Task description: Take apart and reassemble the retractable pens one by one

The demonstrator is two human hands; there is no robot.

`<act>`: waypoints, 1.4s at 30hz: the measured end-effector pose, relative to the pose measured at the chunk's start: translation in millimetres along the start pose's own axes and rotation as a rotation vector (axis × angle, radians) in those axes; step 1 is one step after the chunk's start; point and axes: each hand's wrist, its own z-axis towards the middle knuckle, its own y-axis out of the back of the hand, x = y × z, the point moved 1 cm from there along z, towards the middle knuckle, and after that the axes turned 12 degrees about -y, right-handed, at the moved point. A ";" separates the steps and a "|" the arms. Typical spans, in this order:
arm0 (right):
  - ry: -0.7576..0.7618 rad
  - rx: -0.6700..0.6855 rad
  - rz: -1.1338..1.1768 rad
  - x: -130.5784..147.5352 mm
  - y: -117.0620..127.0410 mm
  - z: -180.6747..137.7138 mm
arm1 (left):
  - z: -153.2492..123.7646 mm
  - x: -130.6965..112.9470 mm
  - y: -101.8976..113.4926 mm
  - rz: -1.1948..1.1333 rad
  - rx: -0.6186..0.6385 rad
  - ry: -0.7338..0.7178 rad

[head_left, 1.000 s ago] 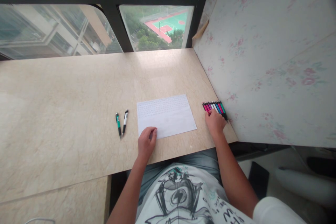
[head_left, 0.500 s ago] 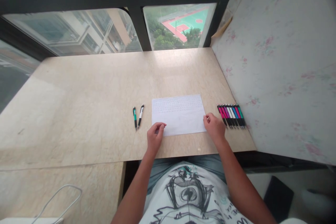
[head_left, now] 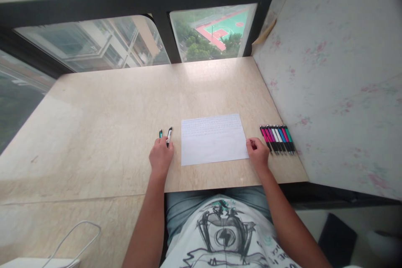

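Observation:
A white sheet of paper (head_left: 213, 139) with faint writing lies flat on the beige desk (head_left: 109, 117). My left hand (head_left: 161, 157) rests over two pens (head_left: 165, 134), one green and one white, just left of the sheet; only the pens' tops show, and the fingers curl down on them. My right hand (head_left: 258, 154) sits with curled fingers at the paper's right edge, between the sheet and a row of several coloured pens (head_left: 278, 138). Whether either hand grips anything is hidden.
A floral-patterned wall panel (head_left: 329, 71) bounds the desk on the right, close to the pen row. Windows (head_left: 94, 42) run along the far edge. A white cable (head_left: 75, 238) loops at the lower left on a lower surface.
My left hand left the paper's lower left corner and moved left onto the two pens. My right hand came back from the pen row to the paper's right edge. The camera shifted.

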 end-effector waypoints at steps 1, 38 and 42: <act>-0.011 -0.005 0.012 1.0 0.3 0.4 | 2.1 -1.1 -2.0 0.004 0.019 -0.003; -0.028 0.660 0.324 71.5 -25.9 -49.2 | -57.7 -105.1 -35.5 -1.799 0.235 0.386; -0.088 0.645 0.309 67.8 -26.2 -45.6 | -59.0 -107.0 -35.0 -1.798 0.263 0.336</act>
